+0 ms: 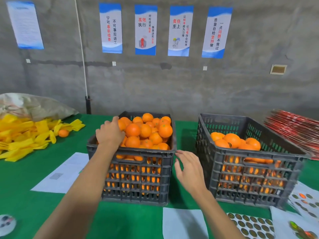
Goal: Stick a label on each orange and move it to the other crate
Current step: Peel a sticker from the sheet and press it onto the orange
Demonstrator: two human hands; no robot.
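Reaching: L hand (110, 132) cupped over oranges (146, 131); R hand (189, 167) loose, empty.

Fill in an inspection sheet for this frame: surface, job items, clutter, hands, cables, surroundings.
Surface: green table cover.
Job items: left crate heaped with oranges; right crate partly filled; label sheet at the near edge.
Clutter: yellow foam sleeves with one stray orange; white papers; red stack far right.
Hands: left hand rests on the oranges in the left crate; right hand open between the crates, holding nothing.
Cables: white cord down the wall.
Surroundings: grey wall with posters.
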